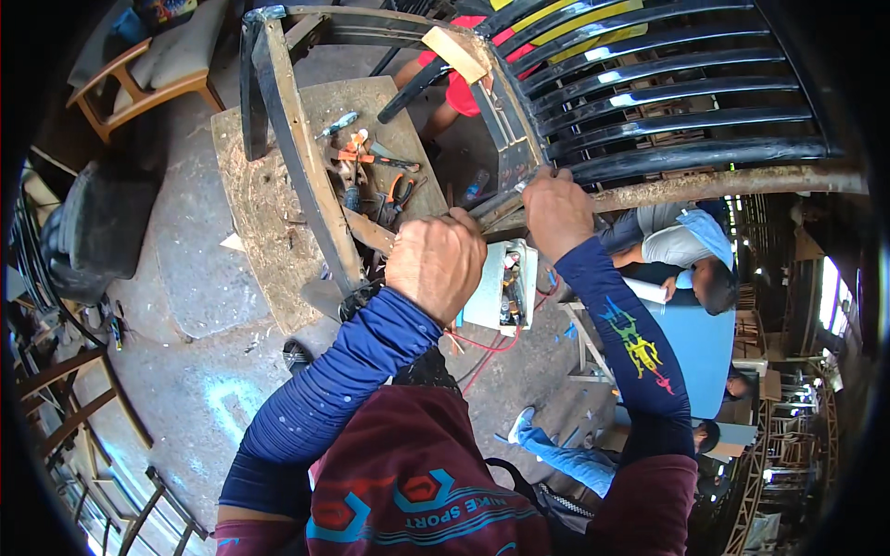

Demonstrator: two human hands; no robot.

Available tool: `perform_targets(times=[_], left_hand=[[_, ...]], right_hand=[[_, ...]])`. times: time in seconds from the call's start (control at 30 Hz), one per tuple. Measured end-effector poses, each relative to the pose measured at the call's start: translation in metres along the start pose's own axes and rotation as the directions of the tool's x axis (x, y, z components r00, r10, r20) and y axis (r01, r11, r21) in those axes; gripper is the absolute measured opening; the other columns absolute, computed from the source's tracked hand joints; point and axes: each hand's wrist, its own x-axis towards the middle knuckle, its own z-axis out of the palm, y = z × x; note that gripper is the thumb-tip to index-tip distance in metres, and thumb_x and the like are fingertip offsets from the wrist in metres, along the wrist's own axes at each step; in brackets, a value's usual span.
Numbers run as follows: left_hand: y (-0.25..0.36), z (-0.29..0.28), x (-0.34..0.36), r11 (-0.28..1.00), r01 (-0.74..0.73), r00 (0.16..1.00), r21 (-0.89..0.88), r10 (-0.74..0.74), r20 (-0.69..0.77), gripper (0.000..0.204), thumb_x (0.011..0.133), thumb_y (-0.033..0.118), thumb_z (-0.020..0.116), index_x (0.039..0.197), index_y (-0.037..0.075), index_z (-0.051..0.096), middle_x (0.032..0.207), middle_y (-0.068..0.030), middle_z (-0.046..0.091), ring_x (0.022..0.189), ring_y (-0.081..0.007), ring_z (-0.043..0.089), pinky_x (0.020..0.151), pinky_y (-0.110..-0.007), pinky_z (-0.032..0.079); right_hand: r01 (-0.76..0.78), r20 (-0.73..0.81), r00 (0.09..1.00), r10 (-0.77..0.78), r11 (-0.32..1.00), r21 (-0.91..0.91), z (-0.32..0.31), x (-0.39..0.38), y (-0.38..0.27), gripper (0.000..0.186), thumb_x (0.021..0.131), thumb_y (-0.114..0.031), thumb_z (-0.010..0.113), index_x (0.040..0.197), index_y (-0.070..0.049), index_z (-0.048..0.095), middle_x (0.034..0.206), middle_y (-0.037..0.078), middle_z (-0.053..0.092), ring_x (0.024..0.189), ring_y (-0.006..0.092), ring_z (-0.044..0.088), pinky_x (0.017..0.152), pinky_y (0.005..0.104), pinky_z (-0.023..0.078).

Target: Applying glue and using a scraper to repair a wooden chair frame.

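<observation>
Where hands (pixel 436 264) (pixel 559 215) grip, chair frame (pixel 308 153) extends beyond

Chair frame (pixel 311 153) above a tool-strewn board (pixel 248 199)

The pliers (pixel 397 196) and the screwdriver (pixel 339 125) lie on the board, within the frame's outline as seen from above. The slatted back (pixel 667 120) extends right from the frame; a wood block (pixel 454 54) sits at the far corner between them. An open box (pixel 477 301) stands right of the board, between the person's forearms in the view. An armchair (pixel 139 88) is far left, with another wooden frame (pixel 107 389) nearer on that side. At right, a co-worker (pixel 681 243) is beside a table (pixel 700 347).
</observation>
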Motion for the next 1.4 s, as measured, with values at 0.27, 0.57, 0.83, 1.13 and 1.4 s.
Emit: perform_targets(times=[0.27, 0.57, 0.83, 1.13, 1.4], left_hand=[[0.0, -0.003, -0.002, 0.999, -0.02, 1.0, -0.037, 0.02, 0.001, 0.038, 0.092, 0.016, 0.052, 0.113, -0.014, 0.062, 0.072, -0.009, 0.067, 0.064, -0.0212, 0.066, 0.052, -0.037, 0.048], [0.003, -0.005, 0.002, 1.0, 0.005, 0.987, -0.005, -0.004, 0.162, 0.04, 0.095, 0.02, 0.05, 0.122, -0.008, 0.061, 0.075, -0.0064, 0.067, 0.067, -0.0198, 0.066, 0.055, -0.036, 0.046], [0.002, 0.0, 0.001, 0.999, 0.039, 0.996, -0.018, -0.038, 0.076, 0.031, 0.097, 0.02, 0.05, 0.114, -0.001, 0.066, 0.07, -0.0036, 0.063, 0.067, -0.0205, 0.063, 0.06, -0.037, 0.044], [0.006, -0.009, 0.007, 1.0, 0.014, 0.999, 0.008, -0.014, 0.03, 0.031, 0.096, 0.021, 0.052, 0.112, -0.002, 0.066, 0.07, -0.009, 0.064, 0.061, -0.0236, 0.064, 0.057, -0.037, 0.047], [0.009, -0.02, 0.014, 0.986, 0.123, 0.983, -0.114, -0.105, 0.15, 0.029, 0.096, 0.023, 0.06, 0.114, 0.0, 0.064, 0.077, -0.0198, 0.068, 0.066, -0.0366, 0.067, 0.058, -0.045, 0.051]], right_hand=[[-0.196, 0.092, 0.981, 0.174, 0.876, 0.441, -0.019, -0.029, 0.065, 0.021, 0.076, -0.004, 0.062, 0.093, 0.006, 0.065, 0.093, 0.029, 0.066, 0.099, 0.0481, 0.062, 0.088, 0.0532, 0.048], [-0.252, 0.024, 0.962, 0.274, 0.845, 0.471, 0.006, -0.029, 0.028, 0.015, 0.077, -0.003, 0.063, 0.09, 0.005, 0.065, 0.103, 0.028, 0.065, 0.092, 0.0462, 0.065, 0.083, 0.0513, 0.053], [-0.264, 0.114, 0.963, 0.243, 0.784, 0.561, -0.007, 0.007, 0.036, 0.016, 0.078, -0.004, 0.058, 0.083, 0.001, 0.072, 0.084, 0.024, 0.07, 0.083, 0.0367, 0.07, 0.078, 0.0467, 0.055], [-0.17, -0.083, 0.93, 0.358, 0.617, 0.768, 0.02, -0.034, 0.055, 0.017, 0.072, -0.004, 0.06, 0.083, 0.007, 0.068, 0.092, 0.032, 0.066, 0.089, 0.0488, 0.065, 0.084, 0.053, 0.052], [-0.169, -0.041, 0.963, 0.268, 0.713, 0.68, 0.012, -0.011, 0.049, 0.015, 0.08, -0.012, 0.063, 0.085, -0.001, 0.073, 0.087, 0.025, 0.07, 0.081, 0.043, 0.069, 0.077, 0.0494, 0.056]])
